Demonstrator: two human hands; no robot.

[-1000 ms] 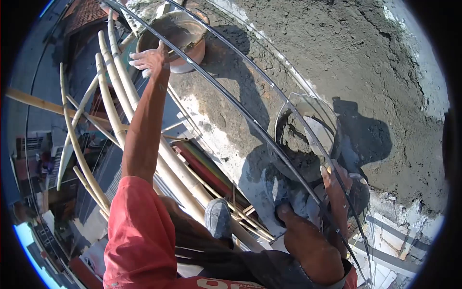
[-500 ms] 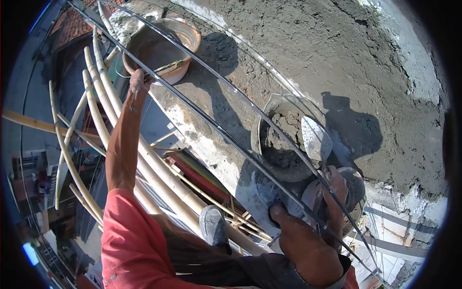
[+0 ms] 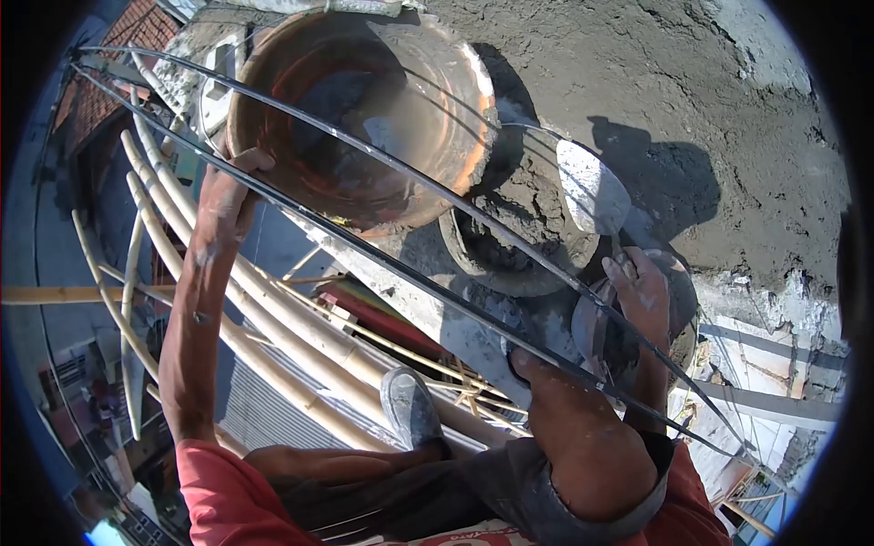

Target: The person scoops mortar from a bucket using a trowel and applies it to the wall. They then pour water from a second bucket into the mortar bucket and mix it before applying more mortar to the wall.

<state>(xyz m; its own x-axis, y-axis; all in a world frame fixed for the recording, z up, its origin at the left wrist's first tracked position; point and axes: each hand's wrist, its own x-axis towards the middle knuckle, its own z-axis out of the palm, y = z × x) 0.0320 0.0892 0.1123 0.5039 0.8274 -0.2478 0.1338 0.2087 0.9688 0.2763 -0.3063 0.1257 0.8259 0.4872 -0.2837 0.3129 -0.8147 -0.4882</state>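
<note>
My left hand (image 3: 233, 191) grips the near left rim of a large orange-brown basin (image 3: 428, 100), which is tilted and holds a little cloudy water. Its right edge overhangs a bucket (image 3: 519, 280) of dark wet mortar (image 3: 519, 214). My right hand (image 3: 641, 289) is closed round the handle of a trowel (image 3: 592, 189). The trowel's mortar-smeared blade lies over the bucket's right side. Behind my right hand sits another rounded container (image 3: 681, 273), partly hidden by the hand and forearm.
Two dark cables (image 3: 401, 164) cross diagonally in front of me. Bamboo poles (image 3: 300, 328) run below the ledge on the left. Wet mortar (image 3: 728, 109) covers the surface at upper right. My shod foot (image 3: 408, 408) rests among the poles.
The basin has come up off the ledge, nearer and to the right, beside and partly over the bucket, with my left hand still on its rim. The trowel has shifted slightly up.
</note>
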